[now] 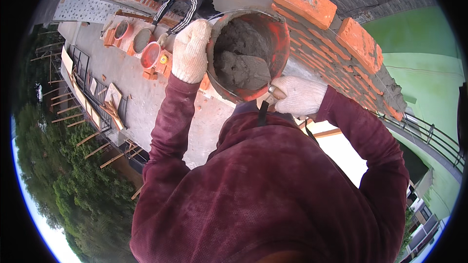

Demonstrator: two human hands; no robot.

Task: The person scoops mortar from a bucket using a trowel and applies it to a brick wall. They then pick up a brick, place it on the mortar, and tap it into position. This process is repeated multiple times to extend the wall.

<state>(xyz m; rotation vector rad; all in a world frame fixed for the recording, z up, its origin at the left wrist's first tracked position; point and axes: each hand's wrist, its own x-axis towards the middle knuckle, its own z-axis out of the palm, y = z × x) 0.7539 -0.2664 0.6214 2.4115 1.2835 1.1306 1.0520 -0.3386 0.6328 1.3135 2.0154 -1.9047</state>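
My white-gloved left fingers (197, 36) are clasping a round, mortar-caked red bucket (281, 44); my right fingers (284, 94) are gripping a mortar-coated trowel (251, 71) inside it, near the orange brick wall (336, 58). I'm likely scooping grey mortar (239, 39); next is probably calling for a level lift.

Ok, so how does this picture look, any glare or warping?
In the head view, the railing at right curves with the fisheye distortion; sky at lower left washes out to white; the knit of the left hand's glove looks fairly crisp; the outer rim goes black.
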